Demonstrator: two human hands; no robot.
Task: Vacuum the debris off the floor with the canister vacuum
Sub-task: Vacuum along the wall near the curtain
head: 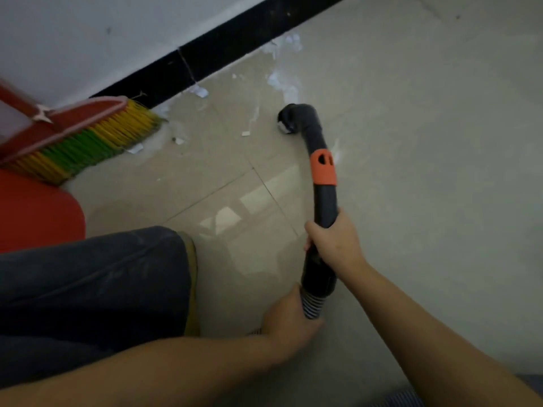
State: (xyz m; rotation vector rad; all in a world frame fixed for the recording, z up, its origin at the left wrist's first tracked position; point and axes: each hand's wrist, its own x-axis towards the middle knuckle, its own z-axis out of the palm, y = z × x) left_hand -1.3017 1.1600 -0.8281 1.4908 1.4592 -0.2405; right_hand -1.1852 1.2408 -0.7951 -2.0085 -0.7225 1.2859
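Vacuum wand (321, 183) lengthwise away, nozzle apparently toward baseboard (223, 45).

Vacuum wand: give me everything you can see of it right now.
The wand is a curved black tube, plastic by its look, with an orange collar partway along. Its elbowed nozzle points down at the tiled floor, near white paper scraps. The right hand grips its middle. At the near end it joins a ribbed hose, which the left hand holds.
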